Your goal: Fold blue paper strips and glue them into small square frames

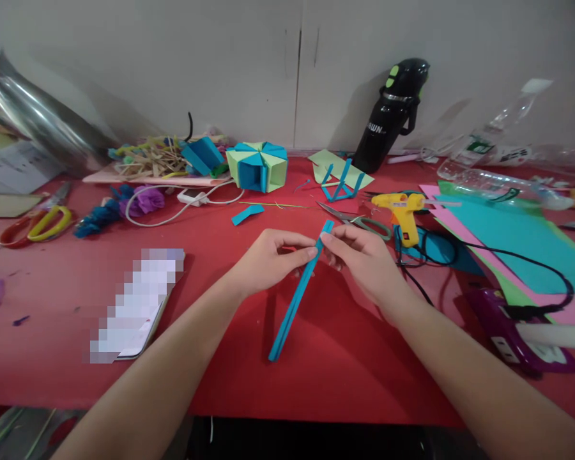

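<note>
A long, narrow folded strip of blue paper [292, 306] slants over the red table, its lower end toward me. Near its upper end, my left hand [280, 259] pinches it between thumb and fingers. My right hand [359, 255] grips the same strip just above, thumb on top; the other fingertips are partly hidden behind the paper. A crease or gap runs along the strip's length. Just beyond my right hand lie grey-green handled scissors [371, 225]. A small blue paper scrap [248, 214] rests past my left hand.
At right are a yellow glue gun [405, 211] with a black cord, coloured paper sheets [512, 236] and a purple power strip [517, 338]. A phone [138, 306] lies left. Behind stand a blue-green paper box [259, 167], a blue paper frame [342, 185] and a black bottle [388, 118].
</note>
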